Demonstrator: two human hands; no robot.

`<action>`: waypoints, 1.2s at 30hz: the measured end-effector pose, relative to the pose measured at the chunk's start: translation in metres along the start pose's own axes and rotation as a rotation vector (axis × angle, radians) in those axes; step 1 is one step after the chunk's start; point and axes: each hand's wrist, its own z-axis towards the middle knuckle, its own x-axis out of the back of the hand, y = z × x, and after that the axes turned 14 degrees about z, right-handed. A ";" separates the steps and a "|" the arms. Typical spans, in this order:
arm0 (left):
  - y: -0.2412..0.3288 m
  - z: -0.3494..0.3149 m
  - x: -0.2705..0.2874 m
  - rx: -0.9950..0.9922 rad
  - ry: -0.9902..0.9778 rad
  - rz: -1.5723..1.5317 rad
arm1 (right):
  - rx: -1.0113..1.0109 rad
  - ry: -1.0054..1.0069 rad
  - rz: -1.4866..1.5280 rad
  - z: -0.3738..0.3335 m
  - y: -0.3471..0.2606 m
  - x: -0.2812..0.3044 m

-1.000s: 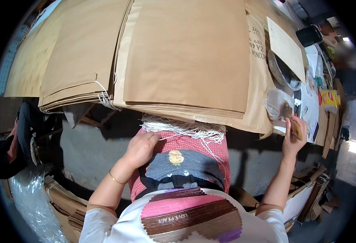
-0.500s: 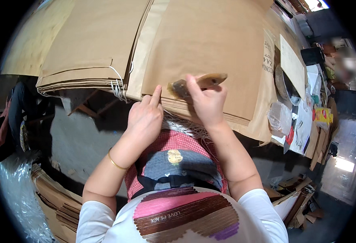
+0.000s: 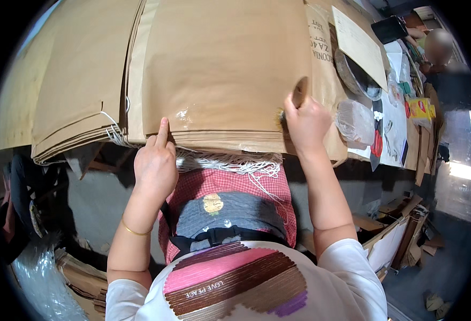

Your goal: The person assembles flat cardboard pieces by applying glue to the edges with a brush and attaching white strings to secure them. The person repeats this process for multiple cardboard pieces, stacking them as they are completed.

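Observation:
A stack of brown kraft paper sheets [image 3: 225, 64] lies on the table before me, its near edges stepped. My left hand [image 3: 156, 166] rests at the stack's near left corner, index finger stretched onto the top sheet and the other fingers curled, holding nothing. A wet, shiny patch [image 3: 183, 114] shows just past that fingertip. Toward the near right corner, my right hand [image 3: 309, 123] is closed around a brush [image 3: 300, 92]. The brush's handle points up and its bristles, partly hidden by the hand, are at the paper. White strings [image 3: 230, 163] hang in a bundle under the stack's front edge.
At left lies another paper stack [image 3: 80, 80] with white cord loops [image 3: 116, 132]. To the right are a round basin [image 3: 348, 72] under a pale board [image 3: 359, 48], a plastic-wrapped block [image 3: 354, 122], red-handled scissors [image 3: 376, 143] and a yellow packet [image 3: 419, 108]. Another person [image 3: 433, 53] is at far right.
The brush in my right hand has moved from near the left corner rightward along the front edge, its handle now upright. A wet patch now shows near my left fingertip. The view has shifted right.

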 end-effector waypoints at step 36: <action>0.009 -0.006 0.021 0.019 0.066 -0.196 | -0.136 -0.047 -0.032 -0.031 0.186 0.126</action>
